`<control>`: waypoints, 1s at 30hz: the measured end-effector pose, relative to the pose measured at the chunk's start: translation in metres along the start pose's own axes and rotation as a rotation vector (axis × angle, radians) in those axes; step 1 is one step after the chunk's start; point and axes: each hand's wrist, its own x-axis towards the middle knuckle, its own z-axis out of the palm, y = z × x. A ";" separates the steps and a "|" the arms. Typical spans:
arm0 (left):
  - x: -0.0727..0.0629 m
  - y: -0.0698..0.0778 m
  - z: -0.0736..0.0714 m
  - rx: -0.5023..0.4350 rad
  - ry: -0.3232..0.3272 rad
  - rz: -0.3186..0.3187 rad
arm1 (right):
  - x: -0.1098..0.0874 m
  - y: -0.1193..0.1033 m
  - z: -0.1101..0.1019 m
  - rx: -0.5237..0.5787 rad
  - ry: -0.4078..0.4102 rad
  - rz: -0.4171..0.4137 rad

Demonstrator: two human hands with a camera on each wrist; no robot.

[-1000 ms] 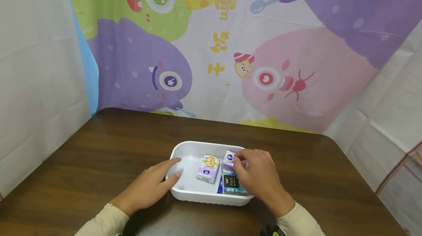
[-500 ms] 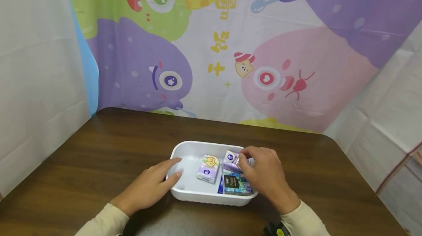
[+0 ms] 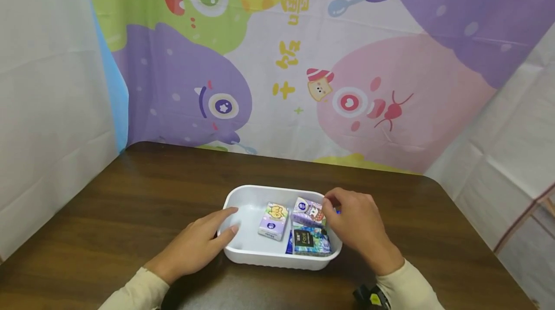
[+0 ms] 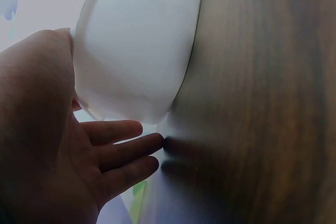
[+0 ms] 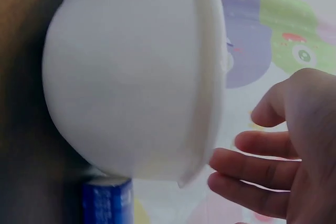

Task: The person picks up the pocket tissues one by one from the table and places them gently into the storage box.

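Note:
A white plastic basin (image 3: 243, 247) stands on the table. My left hand (image 3: 197, 242) rests at its left end, thumb and index finger over the rim, the other fingers loosely straight outside in the left wrist view. A tissue pack with a yellow cartoon (image 3: 273, 222) lies mid-basin. At the right end lie a purple cartoon tissue pack (image 3: 309, 211) and a blue-green tissue pack marked "Face" (image 3: 312, 241), with a blue item (image 3: 289, 243) partly hidden beside it. My right hand (image 3: 357, 221) hovers by the right rim, fingers loosely bent and holding nothing in the right wrist view.
A blue pack (image 5: 107, 200) stands on the table just outside the basin's right end, mostly hidden by my right hand in the head view. The dark wooden table (image 3: 173, 175) ends at a cartoon-printed curtain (image 3: 277, 127); pale cloth hangs at both sides.
My right hand has drawn back to the right from over the purple tissue pack to the basin's rim, leaving the pack uncovered. The left hand and basin have stayed put.

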 end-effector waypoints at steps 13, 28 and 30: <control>-0.001 0.000 0.000 -0.001 0.007 0.007 | 0.002 0.011 -0.006 -0.060 -0.155 0.122; 0.000 0.000 0.000 0.000 -0.007 -0.005 | 0.005 0.021 -0.011 -0.105 -0.406 0.273; 0.000 0.000 0.000 0.000 -0.007 -0.006 | 0.005 0.023 -0.012 -0.113 -0.452 0.284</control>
